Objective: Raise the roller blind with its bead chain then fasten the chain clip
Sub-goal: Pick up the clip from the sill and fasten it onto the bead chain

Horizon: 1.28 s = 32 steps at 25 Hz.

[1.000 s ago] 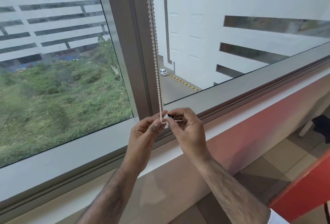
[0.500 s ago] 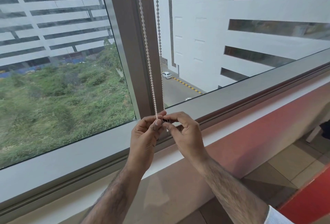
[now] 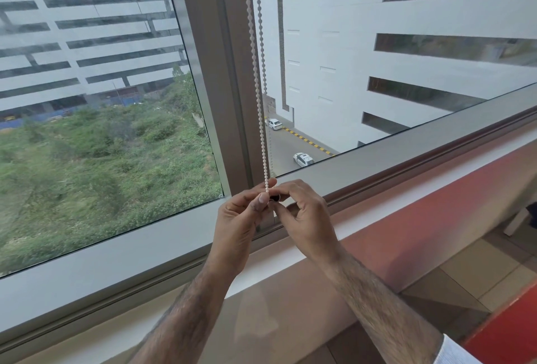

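A white bead chain [image 3: 255,73] hangs in two strands along the grey window mullion [image 3: 229,73] from the top of the view down to my hands. My left hand [image 3: 236,224] pinches the chain's lower end between thumb and forefinger. My right hand [image 3: 305,218] meets it from the right, fingertips closed on a small dark clip [image 3: 274,197] that sits against the chain. Most of the clip is hidden by my fingers. The roller blind itself is out of view above.
The grey window frame's lower rail [image 3: 406,145] and a white sill [image 3: 363,218] run just beyond my hands. Below are a red wall band [image 3: 436,212], tiled floor [image 3: 479,276] and a red surface [image 3: 511,331] at the bottom right.
The two chain strands, bunched together a second ago, now hang slightly apart. My hands have stayed together at the chain's lower end, and the clip is more covered by my fingers.
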Each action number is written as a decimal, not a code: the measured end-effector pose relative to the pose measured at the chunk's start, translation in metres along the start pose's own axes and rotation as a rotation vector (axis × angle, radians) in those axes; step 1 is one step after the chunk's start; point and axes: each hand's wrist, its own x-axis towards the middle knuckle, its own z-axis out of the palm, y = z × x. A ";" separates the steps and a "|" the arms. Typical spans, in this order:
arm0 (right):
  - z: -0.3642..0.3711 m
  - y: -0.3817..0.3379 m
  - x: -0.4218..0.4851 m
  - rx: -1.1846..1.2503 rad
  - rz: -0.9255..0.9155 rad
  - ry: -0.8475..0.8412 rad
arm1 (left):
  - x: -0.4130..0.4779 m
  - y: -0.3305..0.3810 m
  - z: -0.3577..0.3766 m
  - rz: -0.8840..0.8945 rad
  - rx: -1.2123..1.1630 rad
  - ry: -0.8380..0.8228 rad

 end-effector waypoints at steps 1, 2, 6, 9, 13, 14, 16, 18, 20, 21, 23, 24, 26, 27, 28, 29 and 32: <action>0.000 0.000 0.000 -0.009 0.003 -0.004 | 0.000 0.000 0.001 0.020 0.018 0.010; 0.000 0.000 0.000 -0.010 0.009 -0.009 | 0.001 0.000 0.001 0.041 0.020 0.008; -0.007 0.000 -0.002 0.031 0.055 -0.058 | 0.004 -0.005 0.000 0.063 0.040 -0.027; -0.013 0.001 -0.004 0.123 0.123 -0.109 | 0.003 -0.008 -0.004 0.063 0.063 -0.060; -0.015 0.006 -0.004 0.167 0.157 -0.115 | -0.001 -0.014 -0.008 0.104 0.133 -0.091; -0.013 0.007 -0.005 0.173 0.154 -0.114 | -0.001 -0.015 -0.009 0.126 0.152 -0.088; -0.011 0.009 -0.008 0.185 0.152 -0.107 | -0.001 -0.015 -0.010 0.155 0.206 -0.078; -0.011 0.013 -0.010 0.187 0.161 -0.105 | -0.002 -0.014 -0.012 0.152 0.303 -0.075; -0.009 0.015 -0.013 0.233 0.201 -0.103 | -0.003 -0.016 -0.014 0.137 0.371 -0.089; -0.009 0.016 -0.014 0.288 0.239 -0.095 | -0.004 -0.017 -0.014 0.131 0.381 -0.096; -0.006 0.015 -0.016 0.390 0.312 -0.079 | -0.004 -0.019 -0.015 0.118 0.368 -0.109; -0.005 0.015 -0.016 0.423 0.333 -0.073 | -0.004 -0.018 -0.014 0.119 0.371 -0.119; -0.005 0.016 -0.016 0.484 0.345 -0.073 | -0.004 -0.017 -0.014 0.165 0.431 -0.122; -0.006 0.016 -0.015 0.503 0.341 -0.081 | -0.004 -0.017 -0.013 0.197 0.473 -0.113; -0.007 0.016 -0.014 0.508 0.335 -0.092 | -0.004 -0.016 -0.013 0.224 0.508 -0.107; -0.007 0.016 -0.013 0.507 0.330 -0.101 | -0.004 -0.015 -0.013 0.244 0.530 -0.114; -0.006 0.013 -0.013 0.558 0.340 -0.088 | -0.005 -0.017 -0.012 0.244 0.512 -0.146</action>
